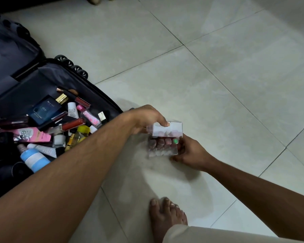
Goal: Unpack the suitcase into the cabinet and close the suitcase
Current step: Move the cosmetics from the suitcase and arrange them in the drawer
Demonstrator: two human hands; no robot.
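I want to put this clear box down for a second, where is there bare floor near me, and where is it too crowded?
Bare tiled floor lies open beyond the clear box and right of the suitcase. A smaller free patch sits between the box and the bare foot. The suitcase's near half is crowded with cosmetics.

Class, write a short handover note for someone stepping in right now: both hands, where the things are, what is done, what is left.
Left hand grips the top of a clear box of small pink items; right hand holds its lower side, above the tiled floor.
The suitcase lies open, with many cosmetics in it, such as a blue bottle.
Done: box lifted out.
Left: box and cosmetics to the cabinet, not in view; close the suitcase.
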